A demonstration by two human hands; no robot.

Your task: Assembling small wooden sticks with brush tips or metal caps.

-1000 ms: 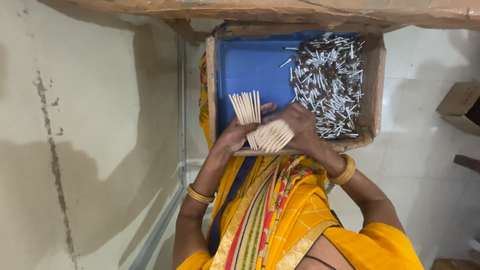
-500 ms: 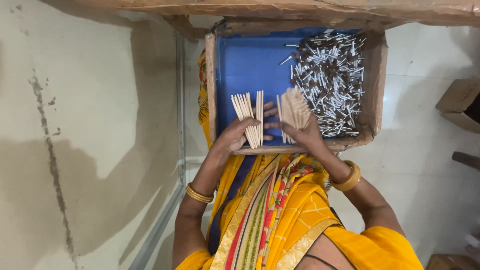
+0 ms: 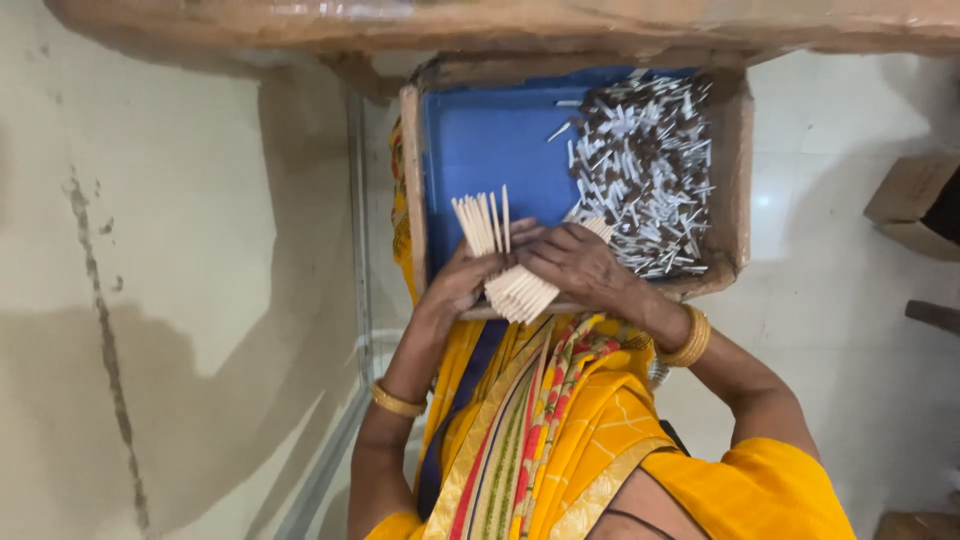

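Note:
My left hand (image 3: 455,288) grips a fanned bundle of thin pale sticks (image 3: 482,222) that point up over the blue tray floor. My right hand (image 3: 578,262) lies over a second bundle of pale sticks (image 3: 522,293), which slants across the base of the first one at the tray's near rim. The two hands touch each other. The tray (image 3: 500,140) has a blue bottom and a brown wooden frame. A heap of white sticks with dark tips (image 3: 645,165) fills its right half.
A brown board (image 3: 500,25) runs across the top of the view above the tray. Pale floor lies on both sides. A brown box (image 3: 915,205) stands at the right edge. My yellow garment (image 3: 560,430) fills the lower middle.
Half a second ago the two bundles stood side by side, one in each hand. Now my right hand has turned its bundle down and laid it across the left one.

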